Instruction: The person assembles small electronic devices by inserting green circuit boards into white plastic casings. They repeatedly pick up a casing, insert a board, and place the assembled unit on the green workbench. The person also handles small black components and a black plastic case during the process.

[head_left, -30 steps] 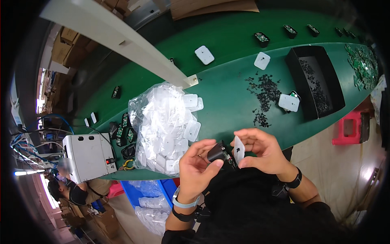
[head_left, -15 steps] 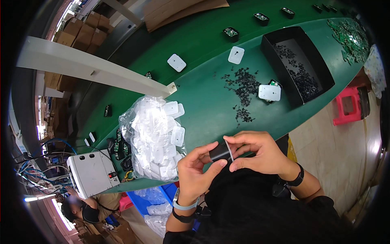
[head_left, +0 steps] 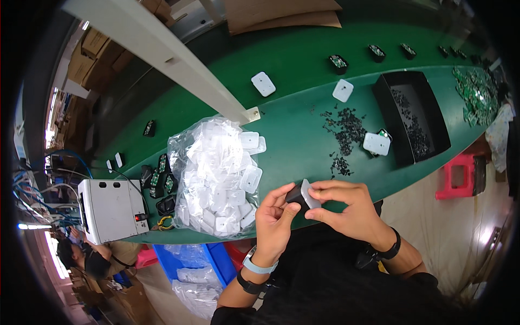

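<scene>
My left hand (head_left: 274,223) grips a small black plastic housing (head_left: 297,199) between thumb and fingers, just past the near edge of the green table. From the right, my right hand (head_left: 352,212) pinches a white plastic cover (head_left: 310,196) at the housing's right face. The cover sits somewhat askew against the black rim; whether it touches all round I cannot tell. The inside of the housing is hidden. Left of my hands lies a clear plastic bag (head_left: 208,179) full of similar white covers. Beyond my right hand, black screws (head_left: 345,130) lie scattered in a pile.
A black box (head_left: 392,116) holds more screws. Near it, a white cover (head_left: 376,144) rests on a circuit-board unit. Green boards (head_left: 476,95) are heaped far right. A grey machine (head_left: 111,210) stands left, a post (head_left: 179,65) rises behind the bag, and a pink stool (head_left: 455,176) is at right.
The view has swung, so the table appears shifted. The cover in my right hand, edge-on before, now shows more of its face and is tilted against the housing. Both hands keep their grip.
</scene>
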`<state>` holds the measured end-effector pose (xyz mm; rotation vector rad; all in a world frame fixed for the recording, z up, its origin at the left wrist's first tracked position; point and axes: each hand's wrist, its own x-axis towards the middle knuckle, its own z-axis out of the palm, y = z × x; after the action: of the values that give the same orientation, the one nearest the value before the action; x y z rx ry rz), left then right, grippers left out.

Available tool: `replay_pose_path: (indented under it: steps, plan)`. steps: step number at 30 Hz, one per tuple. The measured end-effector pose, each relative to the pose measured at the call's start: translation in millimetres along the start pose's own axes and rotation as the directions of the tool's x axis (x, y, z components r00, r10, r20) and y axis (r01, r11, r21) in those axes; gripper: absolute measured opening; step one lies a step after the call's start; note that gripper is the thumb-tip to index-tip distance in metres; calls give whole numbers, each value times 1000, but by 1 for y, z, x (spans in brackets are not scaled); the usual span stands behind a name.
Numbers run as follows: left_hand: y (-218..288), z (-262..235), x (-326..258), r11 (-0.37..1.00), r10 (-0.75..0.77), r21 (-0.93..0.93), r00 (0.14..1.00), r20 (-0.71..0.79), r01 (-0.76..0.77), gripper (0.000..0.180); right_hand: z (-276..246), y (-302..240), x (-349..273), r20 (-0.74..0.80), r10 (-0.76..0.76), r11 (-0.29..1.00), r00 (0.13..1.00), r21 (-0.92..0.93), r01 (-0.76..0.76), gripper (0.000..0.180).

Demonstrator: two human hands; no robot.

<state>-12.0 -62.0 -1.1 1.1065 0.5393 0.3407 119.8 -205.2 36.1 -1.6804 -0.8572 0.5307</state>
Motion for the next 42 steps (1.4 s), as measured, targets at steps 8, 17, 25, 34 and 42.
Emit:
replay_pose_path:
  steps: [8,17,25,34,42]
  plan:
    - [33,-24,32,561,358,805,933,-27,-193,34,-6,54,147,-231,-156,909,960,-414,48,35]
    - [12,-55,27,104,456,967,875,162,-233,41,-12,113,257,-298,-119,592,947,-787,-174,38]
    - [9,-57,17,120,495,963,855,153,-241,37,36,61,273,-42,-219,605,975,-789,102,55]
    - [9,-59,14,199,501,940,853,147,-279,33,80,58,307,1,35,487,999,-873,-16,31]
    - [6,-71,20,233,531,925,836,138,-300,35,82,69,325,-33,22,503,999,-863,-39,22]
